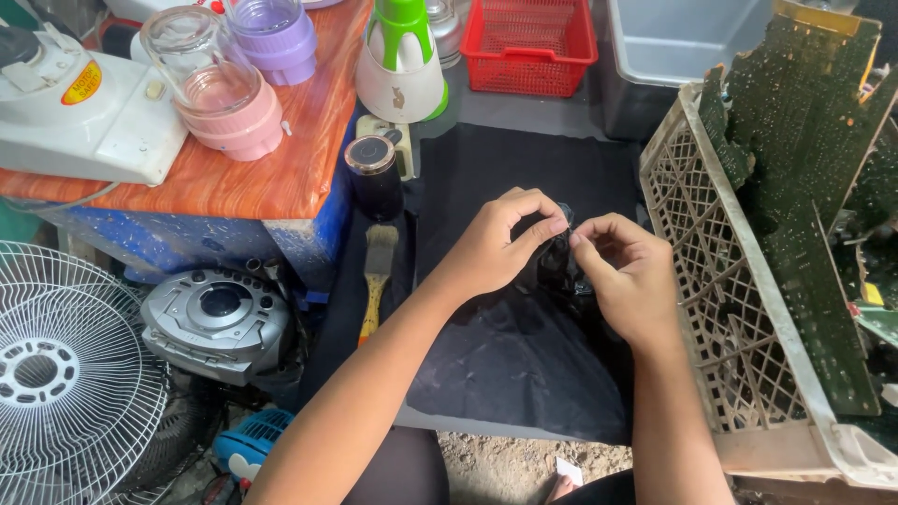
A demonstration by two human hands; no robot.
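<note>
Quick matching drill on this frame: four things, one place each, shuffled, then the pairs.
Things:
1. paintbrush
2. red basket
3. pink blender jar
4. circuit boards

Places:
A. on the orange wood-grain tabletop
B. in the beige lattice crate, far right
C. on the black cloth, beside the left hand
D. top of the frame, next to the grey tub

Pairs: 1-C, 2-D, 3-A, 4-B

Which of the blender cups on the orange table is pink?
The pink blender cup is the front one with a clear top, nearer the hands. The other cup, behind it, is purple.
</note>
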